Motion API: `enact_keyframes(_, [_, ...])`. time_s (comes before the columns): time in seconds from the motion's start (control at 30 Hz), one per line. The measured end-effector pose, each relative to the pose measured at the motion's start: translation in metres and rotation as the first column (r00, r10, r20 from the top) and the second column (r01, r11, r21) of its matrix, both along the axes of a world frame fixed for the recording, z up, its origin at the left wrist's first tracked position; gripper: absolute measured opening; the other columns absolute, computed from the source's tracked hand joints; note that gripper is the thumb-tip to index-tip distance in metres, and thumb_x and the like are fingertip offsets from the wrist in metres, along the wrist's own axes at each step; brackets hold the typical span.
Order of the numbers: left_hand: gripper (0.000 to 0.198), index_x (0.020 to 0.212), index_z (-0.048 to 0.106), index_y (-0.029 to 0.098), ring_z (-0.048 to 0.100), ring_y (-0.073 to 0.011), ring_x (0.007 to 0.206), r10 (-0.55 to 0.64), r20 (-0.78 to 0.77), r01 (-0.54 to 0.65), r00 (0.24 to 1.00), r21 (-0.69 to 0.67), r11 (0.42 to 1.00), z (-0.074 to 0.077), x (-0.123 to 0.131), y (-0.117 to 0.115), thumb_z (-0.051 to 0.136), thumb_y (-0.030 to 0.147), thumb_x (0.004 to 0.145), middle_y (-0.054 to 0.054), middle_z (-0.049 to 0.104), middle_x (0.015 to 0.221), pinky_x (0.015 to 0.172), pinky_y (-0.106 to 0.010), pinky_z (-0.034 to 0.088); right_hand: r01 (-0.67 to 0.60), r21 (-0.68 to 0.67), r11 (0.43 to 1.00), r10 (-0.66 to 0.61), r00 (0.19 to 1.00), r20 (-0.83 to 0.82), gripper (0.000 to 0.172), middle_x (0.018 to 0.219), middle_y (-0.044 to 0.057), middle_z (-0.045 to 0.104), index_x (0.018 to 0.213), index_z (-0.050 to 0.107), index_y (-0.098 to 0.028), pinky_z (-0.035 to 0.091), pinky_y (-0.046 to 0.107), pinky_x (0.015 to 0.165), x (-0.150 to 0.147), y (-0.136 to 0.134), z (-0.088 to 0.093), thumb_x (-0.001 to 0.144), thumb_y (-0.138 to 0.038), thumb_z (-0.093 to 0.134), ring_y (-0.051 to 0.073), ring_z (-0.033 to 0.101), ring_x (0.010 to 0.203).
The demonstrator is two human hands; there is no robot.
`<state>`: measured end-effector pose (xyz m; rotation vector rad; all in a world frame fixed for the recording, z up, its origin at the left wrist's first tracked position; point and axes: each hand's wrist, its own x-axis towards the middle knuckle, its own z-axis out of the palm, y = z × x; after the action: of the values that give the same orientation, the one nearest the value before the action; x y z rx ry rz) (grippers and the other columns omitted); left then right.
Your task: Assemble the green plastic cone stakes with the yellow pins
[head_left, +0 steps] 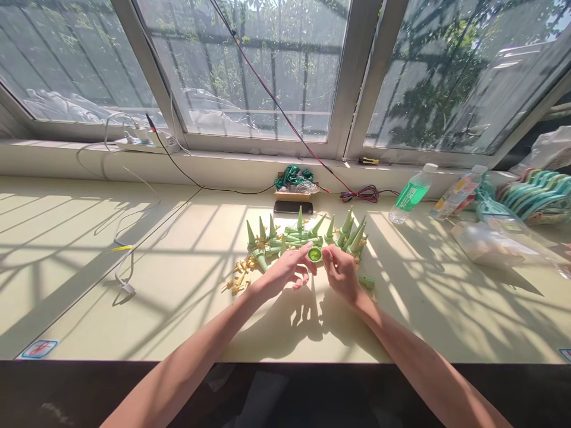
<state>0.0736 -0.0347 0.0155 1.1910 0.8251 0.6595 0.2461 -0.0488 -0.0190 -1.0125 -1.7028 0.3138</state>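
Observation:
Between my hands, above the table, is a green round hollow part, its open end facing me. My left hand holds its left side with thumb and forefinger, the other fingers curled loosely below. On the right side, my right hand pinches the rim, its fingers folded in. Just beyond the hands stand several pointed green cones, with green tube-like pieces lying among them. Small yellow pegs are scattered left of my left hand. Another short green piece lies beside my right wrist.
A dark phone and a small box of green material are behind the parts. To the right stand a green-labelled bottle, another bottle and hangers. A white cable lies left; a power strip is on the sill.

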Motion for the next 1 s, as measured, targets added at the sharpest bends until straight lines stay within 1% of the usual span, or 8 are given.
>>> enact_keyframes(0.2, [0.045,0.081,0.058,0.014,0.050,-0.0087,0.051,-0.019,0.067,0.015,0.998,0.063,0.998,0.001,0.000,-0.001,0.064,0.059,0.084,-0.003,0.057,0.077,0.036,-0.019,0.031,-0.005,-0.055,0.998,0.004,1.000,-0.017,0.041,0.057,-0.005,0.034,0.066,0.036,-0.021,0.027,0.024,0.051,0.002,0.002,-0.002,0.103,-0.037,0.040,0.010,0.032,0.050])
enact_keyframes(0.3, [0.042,0.082,0.058,0.015,0.049,-0.0085,0.048,0.016,0.009,-0.017,1.000,0.176,0.984,0.001,-0.001,-0.001,0.067,0.056,0.083,0.002,0.050,0.065,0.038,-0.019,0.033,0.003,-0.059,0.998,-0.004,1.000,-0.017,0.042,0.056,-0.005,0.033,0.065,0.033,-0.021,0.027,0.024,0.051,0.001,0.002,-0.001,0.103,-0.037,0.038,0.010,0.031,0.050])
enact_keyframes(0.43, [0.041,0.097,0.059,0.015,0.049,-0.0089,0.047,0.115,-0.130,-0.065,0.985,0.335,0.940,0.003,-0.001,-0.004,0.068,0.052,0.083,0.002,0.053,0.065,0.039,-0.019,0.037,0.017,-0.054,0.998,-0.018,1.000,-0.010,0.042,0.055,-0.006,0.033,0.065,0.032,-0.021,0.026,0.025,0.050,0.001,0.001,0.001,0.103,-0.036,0.039,0.010,0.029,0.049])
enact_keyframes(0.5, [0.040,0.104,0.059,0.015,0.053,-0.0095,0.052,0.161,-0.173,-0.068,0.972,0.446,0.893,0.003,0.000,-0.005,0.069,0.048,0.083,-0.001,0.058,0.075,0.041,-0.019,0.040,0.028,-0.056,0.998,-0.028,1.000,-0.012,0.042,0.055,-0.006,0.031,0.064,0.031,-0.021,0.025,0.025,0.049,0.000,0.001,0.002,0.103,-0.036,0.040,0.010,0.029,0.049])
enact_keyframes(0.63, [0.027,0.104,0.063,0.015,0.059,-0.0097,0.065,0.245,-0.167,-0.057,0.955,0.707,0.705,-0.001,0.001,-0.004,0.067,0.035,0.086,-0.008,0.058,0.105,0.052,-0.021,0.050,0.038,-0.067,0.997,-0.038,0.999,-0.011,0.042,0.055,-0.005,0.032,0.064,0.031,-0.021,0.024,0.025,0.049,0.000,0.000,0.004,0.102,-0.036,0.040,0.010,0.029,0.049])
enact_keyframes(0.83, [0.014,0.104,0.064,0.018,0.058,-0.0074,0.064,0.358,-0.183,0.002,0.916,0.893,0.450,-0.014,0.001,0.000,0.061,0.021,0.090,-0.008,0.056,0.110,0.059,-0.023,0.052,0.019,-0.081,0.997,-0.020,1.000,-0.008,0.042,0.055,-0.005,0.035,0.064,0.034,-0.021,0.025,0.026,0.049,0.000,0.002,0.004,0.103,-0.037,0.040,0.010,0.032,0.049])
enact_keyframes(0.9, [0.013,0.103,0.063,0.018,0.057,-0.0066,0.061,0.390,-0.174,-0.002,0.904,0.912,0.411,-0.016,0.002,0.001,0.061,0.021,0.091,-0.007,0.056,0.110,0.059,-0.024,0.052,0.023,-0.093,0.995,-0.024,1.000,-0.015,0.043,0.054,-0.005,0.036,0.064,0.035,-0.021,0.025,0.026,0.049,-0.001,0.002,0.004,0.103,-0.038,0.039,0.010,0.032,0.049])
enact_keyframes(1.0, [0.017,0.106,0.061,0.019,0.058,-0.0073,0.061,0.409,-0.181,-0.031,0.894,0.887,0.462,-0.012,0.003,-0.001,0.061,0.025,0.090,-0.007,0.057,0.109,0.058,-0.024,0.052,0.043,-0.105,0.993,-0.048,0.998,-0.037,0.043,0.055,-0.005,0.037,0.064,0.037,-0.021,0.026,0.025,0.049,-0.002,0.002,0.004,0.103,-0.040,0.039,0.011,0.033,0.049])
